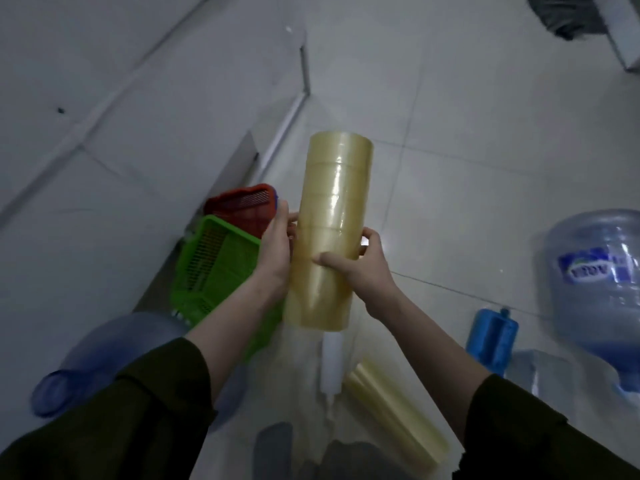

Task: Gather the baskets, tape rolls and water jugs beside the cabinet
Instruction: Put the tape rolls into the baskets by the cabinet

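Both hands hold a tall tape stack [329,233] upright above the floor [450,133]: left hand [275,249] flat on its side, right hand [363,268] curled around it. Green basket [214,268] and red basket [242,206] lie left; jug [595,282] right.
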